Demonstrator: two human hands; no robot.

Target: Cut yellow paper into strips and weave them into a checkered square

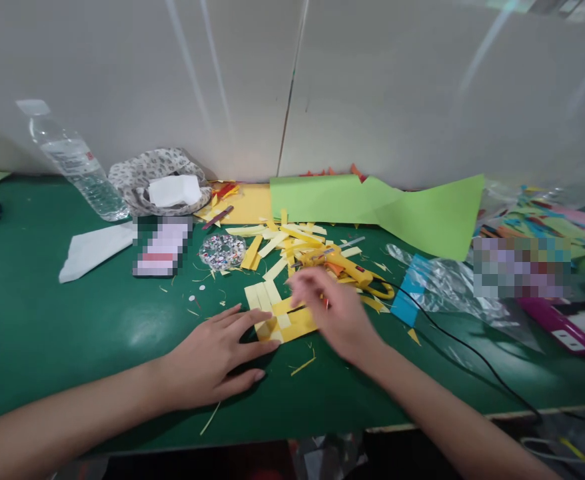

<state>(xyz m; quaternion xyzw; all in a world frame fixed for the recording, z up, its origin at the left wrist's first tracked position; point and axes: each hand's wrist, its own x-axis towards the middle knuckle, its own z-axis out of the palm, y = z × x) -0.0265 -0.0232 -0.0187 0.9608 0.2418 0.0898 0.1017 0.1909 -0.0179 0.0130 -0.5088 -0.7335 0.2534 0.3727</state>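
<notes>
My left hand lies with fingers spread, its fingertips pressing the left part of a piece of woven paper strips in pale and deep yellow. Over the right part of that weave hovers my right hand, its bent fingers smeared by motion; whether they pinch a strip cannot be made out. Just beyond, loose yellow paper strips lie in a heap. A yellow glue gun rests among them, partly behind my right hand.
Green paper leans at the wall. Left stand a water bottle, a patterned cloth pouch, a phone and a round case of googly eyes. Rightward lie a blue strip, plastic bags and a black cord.
</notes>
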